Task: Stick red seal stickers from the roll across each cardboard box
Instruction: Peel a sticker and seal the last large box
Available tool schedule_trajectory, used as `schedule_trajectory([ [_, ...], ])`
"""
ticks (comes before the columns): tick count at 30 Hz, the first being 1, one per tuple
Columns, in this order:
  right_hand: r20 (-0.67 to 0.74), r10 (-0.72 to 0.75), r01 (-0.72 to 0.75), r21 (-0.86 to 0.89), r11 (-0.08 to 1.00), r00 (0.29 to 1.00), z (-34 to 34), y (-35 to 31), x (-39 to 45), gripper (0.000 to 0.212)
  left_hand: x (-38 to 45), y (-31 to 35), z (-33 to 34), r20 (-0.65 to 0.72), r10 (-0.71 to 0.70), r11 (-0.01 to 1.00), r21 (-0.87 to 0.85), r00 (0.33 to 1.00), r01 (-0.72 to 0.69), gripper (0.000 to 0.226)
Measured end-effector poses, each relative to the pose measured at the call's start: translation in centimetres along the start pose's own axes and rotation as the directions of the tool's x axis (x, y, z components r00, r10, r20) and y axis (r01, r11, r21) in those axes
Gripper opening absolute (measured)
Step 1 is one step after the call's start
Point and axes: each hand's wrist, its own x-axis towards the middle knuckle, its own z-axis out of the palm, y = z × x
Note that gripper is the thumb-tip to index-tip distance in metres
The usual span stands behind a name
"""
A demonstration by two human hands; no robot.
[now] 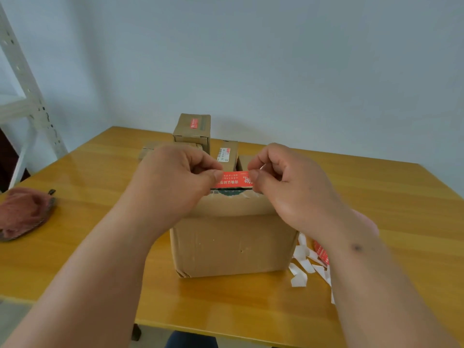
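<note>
Grip: both hands are pinching one red sticker [234,180] by its ends, thumb and fingers closed on it, holding it taut between them above the box [233,244].
Left hand [173,183]: it is pinching the sticker's left end, with the thumb facing the camera and the fingers curling behind.
Sticker: it is running left to right, long axis level and crosswise to the viewer, printed face toward the camera. It is hovering over the far part of the box top, just above or perhaps touching it; which one cannot be told.
Right hand [286,187]: it is pinching the right end in the same way. Neither hand is nearer; the two are sitting level on either side of the sticker.
Box: it is standing on the yellow table [75,222] directly below the hands, its near face toward the viewer. The top is mostly hidden by the hands.
Coming move, as a judgement: the sticker lies straight below the grip line, so it is asking for a lowering onto the top and a pressing down.
Far boxes [193,129]: smaller ones are standing behind, two showing red seals.
Table, left: a pink cloth [23,212] is lying near the edge.
Table, right: white backing scraps [305,262] and a red part of what may be the roll [321,252] are lying just beside the box.
</note>
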Motion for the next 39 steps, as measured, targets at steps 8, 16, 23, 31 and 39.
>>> schedule_trajectory([
  [8, 0.002, 0.079, -0.077, -0.181, 0.981, 0.997, 1.1, 0.0, 1.7, 0.015, 2.7, 0.5, 0.0, 0.157, -0.118, 0.987, 0.124, 0.980, 0.099, 0.018],
  [16, 0.002, 0.106, -0.100, -0.329, 0.939, 0.994, 1.9, 0.5, 2.6, 0.014, 3.9, 0.6, 0.7, 0.234, -0.204, 0.970, 0.179, 0.950, 0.164, 0.016],
  [23, 0.032, 0.092, -0.076, -0.335, 0.939, 0.995, 2.4, 0.8, 2.8, 0.013, 4.5, 1.2, 1.1, 0.216, -0.176, 0.887, 0.459, 0.961, 0.059, 0.041],
  [31, 0.042, 0.044, -0.030, -0.279, 0.960, 0.998, 2.5, 1.4, 2.7, 0.012, 3.8, 0.0, 1.9, 0.114, -0.121, 0.890, 0.452, 0.986, 0.057, 0.035],
  [39, 0.021, -0.023, 0.029, -0.317, 0.948, 1.000, 2.9, 1.7, 2.5, 0.012, 3.7, -0.9, 2.0, 0.098, -0.084, 0.906, 0.421, 0.992, 0.035, 0.028],
])
